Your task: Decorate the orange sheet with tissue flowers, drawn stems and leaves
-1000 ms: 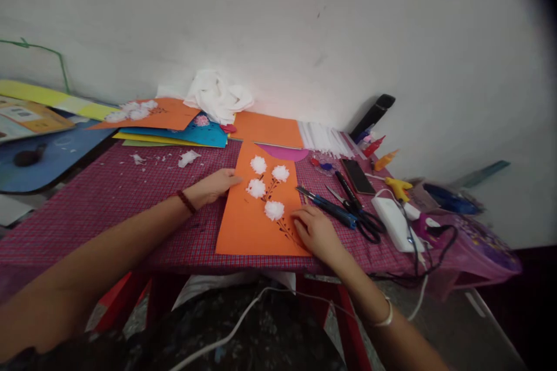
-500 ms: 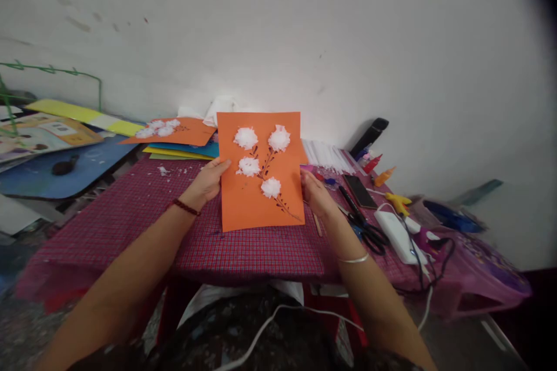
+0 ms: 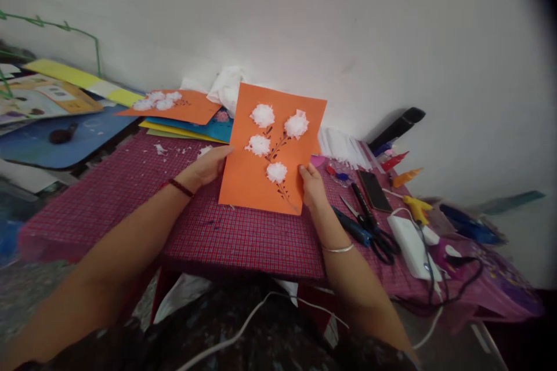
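Observation:
An orange sheet of card (image 3: 243,177) is held up in front of me, leaning a little to the right at its top. It bears several fluffy white paper flowers (image 3: 263,116) and a dark drawn stem with small leaves (image 3: 278,148). My left hand (image 3: 212,165) grips its left edge, the fingers hidden behind it. On the right edge, my right hand (image 3: 311,182) is closed with the thumb on the front. A second orange card with white flowers (image 3: 195,105) lies at the back left on a blue sheet and other coloured sheets.
Scissors (image 3: 376,237), a phone (image 3: 375,190), a yellow glue gun (image 3: 416,208) and a white power strip (image 3: 409,246) lie on the right of the checked tablecloth (image 3: 256,243). White paper strips (image 3: 343,148) are at the back. A blue table (image 3: 26,142) stands at left.
The orange card has tilted clockwise and shifted up and to the right in view, both hands still on it. My view has also shifted.

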Demonstrator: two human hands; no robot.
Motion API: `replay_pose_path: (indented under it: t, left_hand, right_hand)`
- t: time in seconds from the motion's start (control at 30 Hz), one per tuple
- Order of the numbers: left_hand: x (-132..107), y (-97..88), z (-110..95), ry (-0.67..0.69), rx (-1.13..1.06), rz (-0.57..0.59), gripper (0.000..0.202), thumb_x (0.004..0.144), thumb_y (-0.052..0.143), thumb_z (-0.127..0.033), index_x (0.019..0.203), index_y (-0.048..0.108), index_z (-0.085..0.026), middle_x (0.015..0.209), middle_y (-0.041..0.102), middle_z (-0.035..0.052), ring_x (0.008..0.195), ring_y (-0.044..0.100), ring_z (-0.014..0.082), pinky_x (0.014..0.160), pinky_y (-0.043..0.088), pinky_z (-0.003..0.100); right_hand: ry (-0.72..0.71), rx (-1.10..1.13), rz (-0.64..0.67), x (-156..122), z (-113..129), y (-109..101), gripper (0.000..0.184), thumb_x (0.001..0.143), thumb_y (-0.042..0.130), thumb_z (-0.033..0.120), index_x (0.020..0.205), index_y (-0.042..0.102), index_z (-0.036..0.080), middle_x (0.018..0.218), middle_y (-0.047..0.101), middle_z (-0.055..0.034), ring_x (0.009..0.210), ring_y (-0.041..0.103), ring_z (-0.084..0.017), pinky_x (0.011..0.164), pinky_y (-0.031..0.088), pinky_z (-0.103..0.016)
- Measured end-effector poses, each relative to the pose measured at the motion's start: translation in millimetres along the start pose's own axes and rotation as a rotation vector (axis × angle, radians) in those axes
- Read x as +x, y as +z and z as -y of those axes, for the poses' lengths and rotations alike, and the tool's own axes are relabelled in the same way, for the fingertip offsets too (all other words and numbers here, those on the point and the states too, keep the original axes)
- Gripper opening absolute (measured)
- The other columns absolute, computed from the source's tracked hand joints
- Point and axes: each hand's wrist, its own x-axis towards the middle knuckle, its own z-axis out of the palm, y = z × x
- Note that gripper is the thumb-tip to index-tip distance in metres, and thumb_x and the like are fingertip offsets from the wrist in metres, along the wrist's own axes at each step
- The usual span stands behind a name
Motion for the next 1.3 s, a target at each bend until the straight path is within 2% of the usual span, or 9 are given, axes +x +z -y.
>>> replay_pose_path:
  t: [0.1, 0.17, 0.27, 0.43, 0.63, 0.87, 1.07, 1.2, 1.3]
  left_hand:
    - [-0.5, 0.1, 9.2, -0.096, 0.053, 0.000, 0.028, 0.073, 0.079, -0.018, 0.099, 0.075, -0.013, 0.095, 0.079, 0.0131, 0.106, 0.071, 0.0351, 0.082, 0.061, 0.042]
    - [-1.6, 0.2, 16.2, -0.152, 0.077, 0.004, 0.031, 0.069, 0.081, -0.014, 0.100, 0.075, -0.012, 0.092, 0.079, 0.0140, 0.104, 0.072, 0.0374, 0.081, 0.061, 0.045]
    - [-2.1, 0.4, 23.8, -0.162, 0.090, -0.001, 0.032, 0.071, 0.081, -0.018, 0.101, 0.075, -0.011, 0.094, 0.079, 0.0142, 0.105, 0.072, 0.0374, 0.086, 0.061, 0.047]
    - [0.8, -1.8, 27.3, -0.077, 0.085, -0.008, 0.038, 0.069, 0.085, -0.029, 0.101, 0.073, -0.012, 0.104, 0.078, 0.0128, 0.107, 0.071, 0.0338, 0.095, 0.059, 0.045]
    - [2.4, -3.2, 30.7, -0.016, 0.063, 0.002, 0.049, 0.059, 0.091, -0.040, 0.097, 0.074, -0.014, 0.103, 0.079, 0.0104, 0.101, 0.073, 0.0307, 0.093, 0.061, 0.043]
    - [1.2, 0.2, 33.4, 0.051, 0.005, -0.026, 0.047, 0.058, 0.091, -0.036, 0.095, 0.075, -0.014, 0.102, 0.079, 0.0101, 0.104, 0.073, 0.0300, 0.092, 0.061, 0.040]
    - [1.9, -3.7, 26.5, 0.078, 0.008, -0.076, 0.039, 0.064, 0.087, -0.036, 0.093, 0.074, -0.013, 0.097, 0.080, 0.0111, 0.106, 0.073, 0.0306, 0.094, 0.061, 0.042]
    - [3.3, -3.7, 23.8, 0.052, 0.008, -0.041, 0.036, 0.071, 0.081, -0.040, 0.095, 0.075, -0.013, 0.100, 0.079, 0.0129, 0.109, 0.072, 0.0310, 0.096, 0.060, 0.042]
    - [-0.4, -1.9, 25.8, 0.001, 0.048, 0.012, 0.036, 0.066, 0.086, -0.034, 0.094, 0.076, -0.013, 0.101, 0.079, 0.0137, 0.110, 0.071, 0.0326, 0.098, 0.059, 0.045]
  right_hand:
    - [-0.037, 0.052, -0.029, 2.1, -3.0, -4.1, 0.033, 0.079, 0.057, 0.038, 0.109, 0.056, 0.023, 0.111, 0.074, -0.0075, 0.103, 0.071, -0.024, 0.086, 0.058, -0.040]
    - [-0.062, 0.080, -0.052, 3.3, -4.9, -4.7, 0.032, 0.079, 0.058, 0.036, 0.108, 0.057, 0.022, 0.112, 0.074, -0.0081, 0.102, 0.071, -0.023, 0.088, 0.058, -0.040]
    - [-0.076, 0.086, -0.073, 4.9, -7.5, -5.5, 0.032, 0.080, 0.058, 0.038, 0.107, 0.058, 0.021, 0.110, 0.074, -0.0080, 0.100, 0.072, -0.023, 0.089, 0.058, -0.039]
    - [-0.088, 0.085, -0.052, 5.5, -14.3, -9.4, 0.035, 0.080, 0.062, 0.046, 0.104, 0.063, 0.021, 0.109, 0.076, -0.0073, 0.101, 0.071, -0.022, 0.091, 0.057, -0.038]
    - [-0.069, 0.097, -0.032, 3.5, -24.9, -6.9, 0.037, 0.071, 0.073, 0.047, 0.100, 0.066, 0.024, 0.102, 0.079, -0.0037, 0.104, 0.072, -0.027, 0.094, 0.057, -0.042]
    - [-0.114, 0.115, -0.019, 2.3, -29.6, 1.0, 0.037, 0.074, 0.071, 0.045, 0.104, 0.065, 0.025, 0.111, 0.078, -0.0045, 0.114, 0.070, -0.027, 0.100, 0.054, -0.044]
    - [-0.143, 0.180, -0.033, 3.9, -30.9, 4.1, 0.032, 0.077, 0.071, 0.043, 0.103, 0.064, 0.025, 0.113, 0.078, -0.0053, 0.115, 0.069, -0.026, 0.102, 0.053, -0.044]
    - [-0.162, 0.176, -0.067, 6.0, -30.0, -3.4, 0.028, 0.082, 0.067, 0.041, 0.105, 0.063, 0.025, 0.117, 0.076, -0.0042, 0.115, 0.069, -0.023, 0.105, 0.052, -0.042]
    - [-0.157, 0.164, -0.080, 7.6, -29.7, -7.0, 0.029, 0.083, 0.067, 0.043, 0.106, 0.063, 0.025, 0.115, 0.077, -0.0030, 0.113, 0.069, -0.023, 0.104, 0.053, -0.041]
